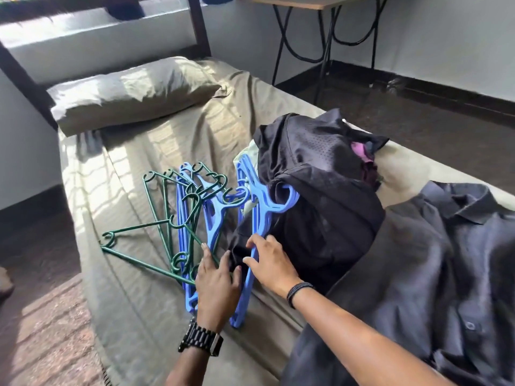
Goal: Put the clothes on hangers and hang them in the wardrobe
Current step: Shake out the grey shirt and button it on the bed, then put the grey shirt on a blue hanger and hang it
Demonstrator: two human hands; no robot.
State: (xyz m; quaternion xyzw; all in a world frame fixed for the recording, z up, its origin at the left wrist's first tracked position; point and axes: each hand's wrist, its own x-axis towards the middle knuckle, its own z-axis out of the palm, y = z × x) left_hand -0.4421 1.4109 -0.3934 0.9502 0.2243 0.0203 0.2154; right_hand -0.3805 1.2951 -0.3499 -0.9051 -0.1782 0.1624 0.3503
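1. Left hand (216, 285): bare forearm, no sleeve visible.
2. Left wrist: black link-bracelet watch (201, 339), metal clasp on its side.
3. Right hand (271, 264): bare forearm.
4. Right wrist: thin black cord bands (298, 291).

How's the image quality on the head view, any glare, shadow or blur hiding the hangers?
Head view: patterned sunlight falls on the pillow and sheet, no glare on the blue hangers; black garment folds are dark; the room's lines bow near the frame edges; both hands sharp.
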